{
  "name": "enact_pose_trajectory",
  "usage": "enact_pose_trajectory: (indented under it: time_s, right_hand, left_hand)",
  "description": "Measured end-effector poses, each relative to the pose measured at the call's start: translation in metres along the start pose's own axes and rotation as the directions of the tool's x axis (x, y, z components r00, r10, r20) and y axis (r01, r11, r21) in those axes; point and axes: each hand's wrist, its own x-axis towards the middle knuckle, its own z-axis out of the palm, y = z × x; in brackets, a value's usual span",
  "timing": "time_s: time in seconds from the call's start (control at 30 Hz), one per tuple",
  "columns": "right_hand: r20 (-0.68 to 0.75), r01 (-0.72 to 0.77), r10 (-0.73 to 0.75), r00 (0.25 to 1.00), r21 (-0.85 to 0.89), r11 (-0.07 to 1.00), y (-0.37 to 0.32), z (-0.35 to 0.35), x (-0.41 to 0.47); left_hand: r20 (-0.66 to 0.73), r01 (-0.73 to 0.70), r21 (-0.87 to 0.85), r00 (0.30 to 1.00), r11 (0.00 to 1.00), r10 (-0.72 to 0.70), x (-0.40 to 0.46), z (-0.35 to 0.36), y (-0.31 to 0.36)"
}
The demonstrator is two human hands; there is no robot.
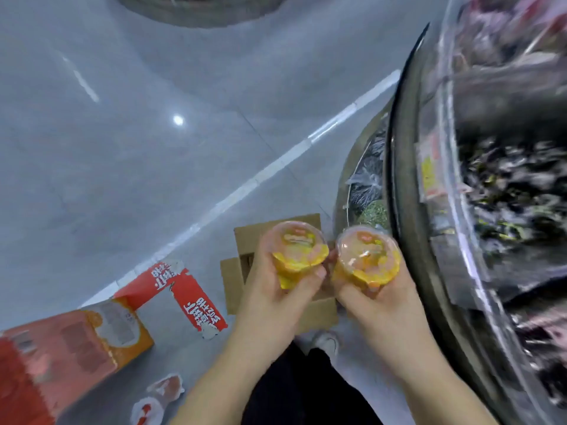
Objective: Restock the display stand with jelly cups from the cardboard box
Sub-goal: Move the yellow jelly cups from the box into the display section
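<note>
Each hand, left hand (276, 289) and right hand (379, 297), grips a jelly cup (296, 251) above the cardboard box (245, 240).

Left jelly cup (296, 254): clear lid, yellow contents with pink-orange patches; right jelly cup (366, 259): clear lid, yellow and orange contents, a red mark near the top; cardboard box (242, 283): plain brown; opened carton (61, 351): red and orange with a pale grey panel; torn flap (196, 299): red with white lettering; floor (122, 133): grey, glossy, crossed by a white stripe (276, 167); trousers (303, 391): black; shoe (326, 343): white; display stand (405, 179): dark rim, clear walls, contents blurred black, green and pink.
</note>
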Motion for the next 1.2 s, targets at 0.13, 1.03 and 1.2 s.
enact_pose_trajectory:
  time_s: [0.13,1.03,1.2]
  right_hand:
    - [-0.162,0.193,-0.189,0.968,0.006,0.981,-0.096,-0.063,-0.043]
    - [-0.874,-0.007,-0.112,0.473,-0.131,0.991,-0.15,-0.29,-0.142]
    - [-0.9,-0.042,-0.085,0.428,-0.114,0.993,-0.149,-0.291,-0.131]
  left_hand:
    - [0.217,-0.17,0.034,0.963,0.985,0.159,-0.02,0.058,0.097]
    - [0.653,-0.568,0.269,0.701,0.778,0.286,-0.022,0.337,0.193]
    - [0.691,-0.579,0.274,0.674,0.768,0.262,-0.015,0.341,0.188]
